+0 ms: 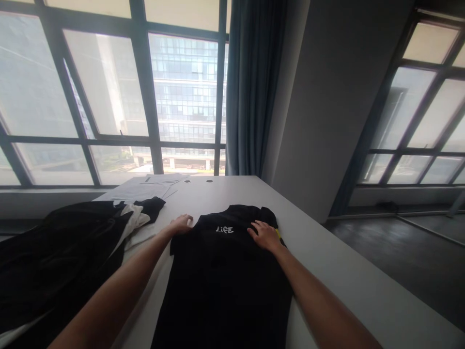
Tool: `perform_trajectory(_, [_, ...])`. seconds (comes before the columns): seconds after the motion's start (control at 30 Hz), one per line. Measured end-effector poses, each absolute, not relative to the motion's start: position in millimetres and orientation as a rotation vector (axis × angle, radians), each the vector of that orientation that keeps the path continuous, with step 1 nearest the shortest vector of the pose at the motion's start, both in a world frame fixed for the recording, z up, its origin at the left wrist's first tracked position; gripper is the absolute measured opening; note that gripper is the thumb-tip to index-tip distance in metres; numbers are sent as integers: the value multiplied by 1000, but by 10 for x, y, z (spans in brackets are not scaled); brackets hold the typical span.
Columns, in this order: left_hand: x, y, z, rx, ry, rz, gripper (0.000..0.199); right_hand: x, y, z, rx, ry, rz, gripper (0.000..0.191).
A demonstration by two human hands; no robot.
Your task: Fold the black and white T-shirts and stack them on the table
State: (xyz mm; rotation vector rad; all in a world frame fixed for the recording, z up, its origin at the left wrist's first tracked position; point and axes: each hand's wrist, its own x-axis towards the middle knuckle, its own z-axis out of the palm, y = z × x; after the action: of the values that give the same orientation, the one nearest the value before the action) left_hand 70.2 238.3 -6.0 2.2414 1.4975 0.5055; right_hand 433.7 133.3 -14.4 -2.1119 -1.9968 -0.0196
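A black T-shirt (223, 286) lies spread out on the white table, with its collar end toward the window and white lettering (224, 230) near the collar. My left hand (181, 224) rests at the shirt's left shoulder edge, fingers apart and slightly bent. On the upper right of the shirt lies my right hand (265, 235), palm down with its fingers spread. A small yellow patch (278, 233) shows beside the right hand at the shirt's edge. The near end of the shirt runs out of view.
To the left is a heap of black clothing (61, 252) with a white garment part (134, 220) in it. White sheets (145, 186) lie at the table's (345, 281) far left. A blue curtain (250, 87) and windows stand behind; grey floor (366, 247) is at right.
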Motion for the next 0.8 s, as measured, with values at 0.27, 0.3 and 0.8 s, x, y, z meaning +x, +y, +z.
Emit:
perform_trajectory(0.27, [894,1833,-56,2154,1309,456,42,4400,1315,58,-2287,-1661,-5,56])
perform_trajectory(0.3, [911,1773,-59,2103,1280,500,42,4405,1314,56,-2318,-1642,11,58])
perform_trajectory(0.8, [1186,881,285,2299,873,874,43,4499,1371,-123,-2175,-1908,-280,59])
